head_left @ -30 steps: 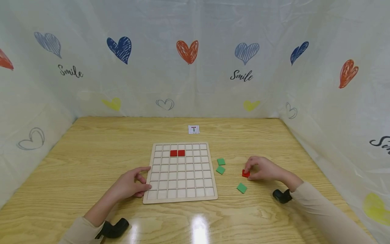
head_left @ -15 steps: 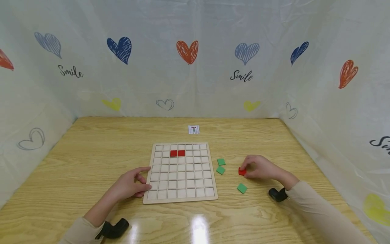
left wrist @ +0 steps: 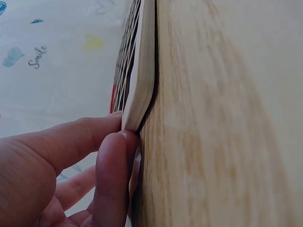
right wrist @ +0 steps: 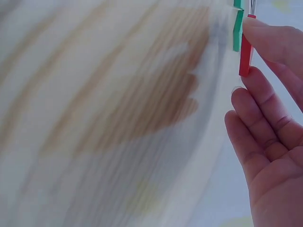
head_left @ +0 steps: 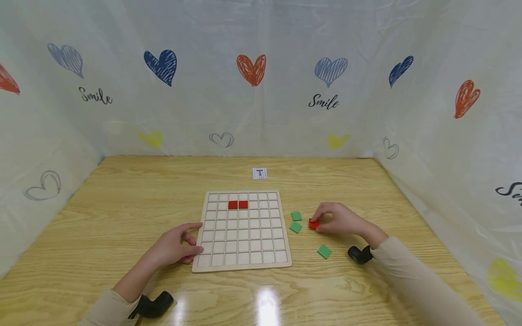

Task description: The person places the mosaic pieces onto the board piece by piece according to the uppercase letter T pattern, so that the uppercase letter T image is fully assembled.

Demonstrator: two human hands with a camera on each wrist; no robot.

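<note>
Fingers of the right hand (head_left: 336, 219) pinch a red tile (head_left: 312, 224) that, carried low, could jostle green tiles (head_left: 295, 227) beside the board (head_left: 243, 258) the left hand's (head_left: 173, 246) spread fingers touch.

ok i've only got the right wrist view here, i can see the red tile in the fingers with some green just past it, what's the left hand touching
Observer: In the head view, the left hand touches the left edge of the grid board.
Operator: anything placed on it yet
Observer: Yes, two red tiles sit side by side in the second row from the far edge, in the third and fourth cells from the left.
Operator: and i only get slivers of green, how many are there
Observer: Three green tiles lie on the wooden table to the right of the board.
</note>
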